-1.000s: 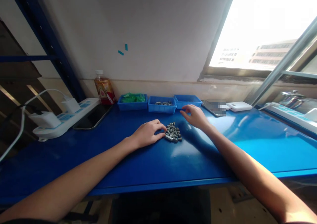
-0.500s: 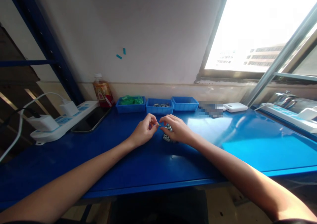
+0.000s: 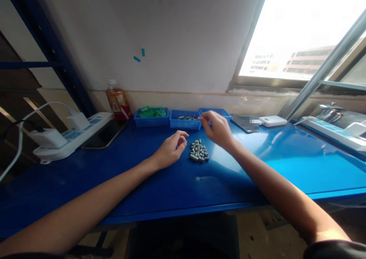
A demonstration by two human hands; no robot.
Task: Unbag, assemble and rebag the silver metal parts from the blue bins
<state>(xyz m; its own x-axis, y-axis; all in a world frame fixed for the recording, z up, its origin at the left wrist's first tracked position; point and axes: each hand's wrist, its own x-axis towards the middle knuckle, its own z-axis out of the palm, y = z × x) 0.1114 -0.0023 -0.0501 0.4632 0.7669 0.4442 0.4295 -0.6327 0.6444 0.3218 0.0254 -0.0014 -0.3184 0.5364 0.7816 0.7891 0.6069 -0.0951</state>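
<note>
A small pile of grey metal pieces (image 3: 199, 152) lies on the blue table (image 3: 143, 182). My left hand (image 3: 171, 149) rests just left of the pile, fingers loosely curled and apart, nothing visible in them. My right hand (image 3: 217, 127) is raised behind the pile, near the middle blue tray (image 3: 184, 124) and the right blue tray (image 3: 215, 112), its fingertips pinched together over the gap between them; what they hold is too small to name. The middle tray holds several grey pieces.
A left blue tray (image 3: 151, 120) holds green parts. A drink bottle (image 3: 117, 102) stands beside it. A white power strip (image 3: 71, 137) with chargers and a dark phone (image 3: 104, 135) lie at the left. Another phone (image 3: 243, 122) and a white box (image 3: 273, 121) lie at the right.
My hands were together over the pile half a second ago. The right hand has since lifted back toward the trays, and the left hand has lowered beside the pile.
</note>
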